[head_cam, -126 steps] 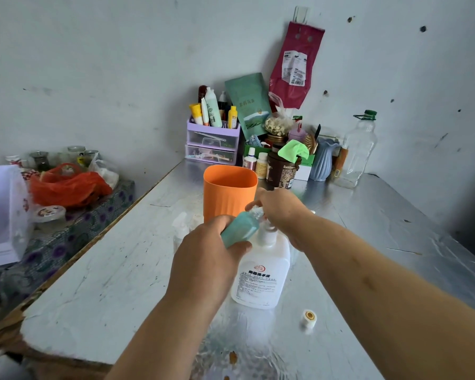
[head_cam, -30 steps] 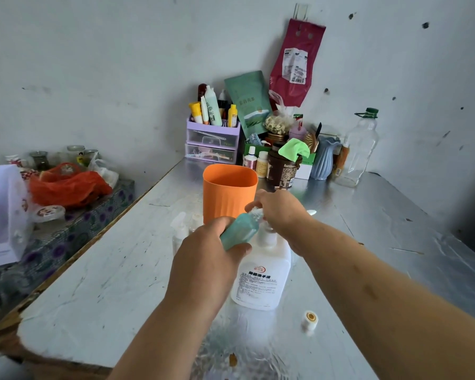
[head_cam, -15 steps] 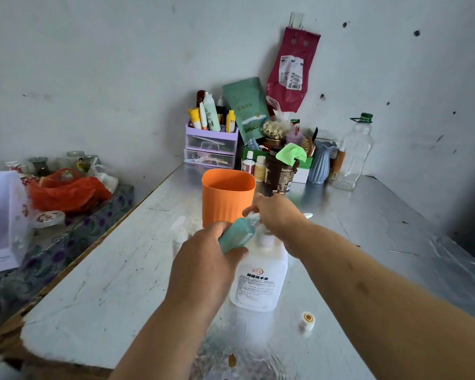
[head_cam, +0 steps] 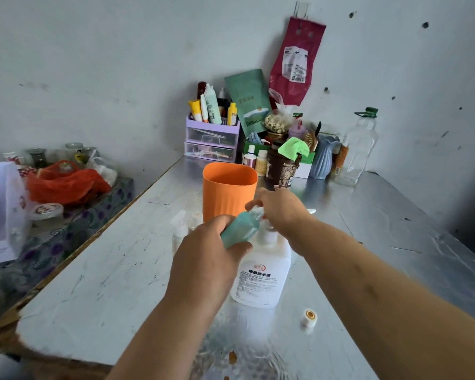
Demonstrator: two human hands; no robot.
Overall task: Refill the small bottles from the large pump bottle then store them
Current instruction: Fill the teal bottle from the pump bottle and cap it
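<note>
My left hand [head_cam: 206, 259] grips a small teal bottle [head_cam: 240, 229], tilted with its open neck up against the pump spout. My right hand [head_cam: 281, 209] covers and presses on the pump head of the large white pump bottle [head_cam: 261, 278], which stands upright on the table; the pump head itself is hidden under my fingers. A small white cap with an orange centre [head_cam: 309, 317] lies on the table to the right of the pump bottle. Two small clear bottles [head_cam: 180, 229] stand left of my left hand, in front of the orange cup [head_cam: 228, 187].
The metal-covered table [head_cam: 99, 283] ends at a worn front-left edge. At the back stand a purple drawer organiser [head_cam: 211, 141] with tubes, a brown tub [head_cam: 281, 171], a blue vase [head_cam: 324, 156] and a clear plastic bottle [head_cam: 358, 149]. A lower side table holds an orange bag [head_cam: 66, 185].
Both hands stay at the pump bottle with the teal bottle held at the spout. Only the camera view has shifted slightly.
</note>
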